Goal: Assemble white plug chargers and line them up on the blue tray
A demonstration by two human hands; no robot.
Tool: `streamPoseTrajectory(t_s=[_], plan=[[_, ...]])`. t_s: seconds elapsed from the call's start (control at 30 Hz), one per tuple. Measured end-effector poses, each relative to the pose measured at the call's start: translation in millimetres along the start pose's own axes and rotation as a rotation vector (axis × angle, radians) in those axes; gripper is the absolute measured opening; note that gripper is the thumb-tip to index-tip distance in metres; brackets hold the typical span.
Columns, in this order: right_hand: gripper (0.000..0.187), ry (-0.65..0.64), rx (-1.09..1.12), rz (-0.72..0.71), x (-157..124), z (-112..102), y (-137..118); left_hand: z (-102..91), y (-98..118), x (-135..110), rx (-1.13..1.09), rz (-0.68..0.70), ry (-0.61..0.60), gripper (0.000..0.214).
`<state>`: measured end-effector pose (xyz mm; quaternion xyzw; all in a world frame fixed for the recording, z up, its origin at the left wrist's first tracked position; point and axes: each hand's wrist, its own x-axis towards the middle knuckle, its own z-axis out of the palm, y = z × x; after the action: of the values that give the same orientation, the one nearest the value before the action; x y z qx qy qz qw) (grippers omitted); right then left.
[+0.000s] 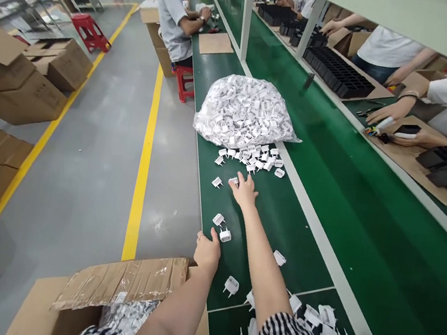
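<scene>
My right hand [245,192] reaches over the green bench with its fingers spread. Its thumb side is at a white plug adapter [234,181], and its fingertips are close to a loose pile of adapters [265,160]. My left hand [207,251] is at the bench's left edge with its fingers curled in. Whatever may be inside them is hidden. Just beyond its thumb lie two white two-pin adapters, a nearer one [225,236] and a farther one [218,220]. Another adapter [216,182] rests left of my right hand.
A large clear bag [249,112] full of adapters sits beyond the pile. More adapters [327,317] lie by my right sleeve. An opened carton [124,282] with a plastic bag inside stands lower left. Co-workers sit ahead and across the green belt [357,177].
</scene>
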<state>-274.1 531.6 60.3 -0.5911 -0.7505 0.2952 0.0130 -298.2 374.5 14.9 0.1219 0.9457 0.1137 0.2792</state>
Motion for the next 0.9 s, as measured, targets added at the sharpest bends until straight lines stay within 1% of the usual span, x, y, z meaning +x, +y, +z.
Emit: streamPoseTrajectory(t_s=[0.03,0.1,0.17,0.27,0.33,0.4,0.53,0.63,0.73,0.9], plan=[[0.055,-0.014,0.0,-0.028,12,5,-10,0.2,0,0,0.002,-0.005,0.0,0.047],[0.058,-0.045,-0.029,-0.092,26,15,-27,0.2,0,1,0.006,-0.011,0.001,0.046],[0.059,-0.083,-0.098,-0.165,30,23,-40,-0.3,1,0,0.009,-0.011,0.001,0.046],[0.048,-0.109,-0.185,-0.246,27,29,-45,-1.0,1,-1,0.011,-0.007,0.006,0.047],[0.039,-0.094,-0.193,-0.272,19,32,-38,-1.1,1,-2,0.014,-0.004,0.013,0.047],[0.034,-0.084,-0.185,-0.281,6,34,-26,-0.6,1,-2,0.018,0.002,0.024,0.047],[0.027,-0.103,-0.166,-0.263,-31,38,1,2.0,1,-2,0.027,0.015,0.048,0.047],[0.028,-0.115,-0.147,-0.233,-58,44,13,4.2,0,-2,0.023,0.021,0.067,0.045],[0.03,-0.125,-0.111,-0.194,-80,47,22,5.4,-2,-3,0.001,0.038,0.084,0.043],[0.03,-0.166,-0.066,-0.107,-110,41,45,6.9,-5,-2,-0.06,0.096,0.102,0.043]])
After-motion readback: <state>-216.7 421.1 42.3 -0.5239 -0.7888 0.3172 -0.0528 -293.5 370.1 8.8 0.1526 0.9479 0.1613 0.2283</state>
